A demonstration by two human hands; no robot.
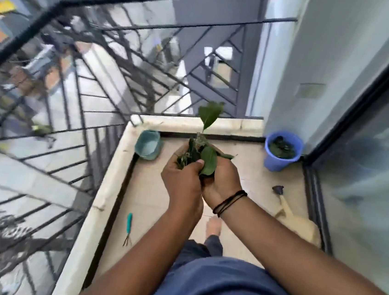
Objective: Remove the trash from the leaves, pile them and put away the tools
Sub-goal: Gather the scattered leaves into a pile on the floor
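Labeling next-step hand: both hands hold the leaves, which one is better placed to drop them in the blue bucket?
Right, probably. The right hand cups the leaves and the blue bucket stands on its side; the left hand is farther.

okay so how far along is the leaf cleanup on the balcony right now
Partly done. The blue bucket in the corner already holds some leaves. In hand: the left hand and right hand both grip a bunch of leaves above the floor. Left: that bunch is not yet set down, and the small teal hand tool still lies on the floor by the ledge, with a teal pot in the far corner.
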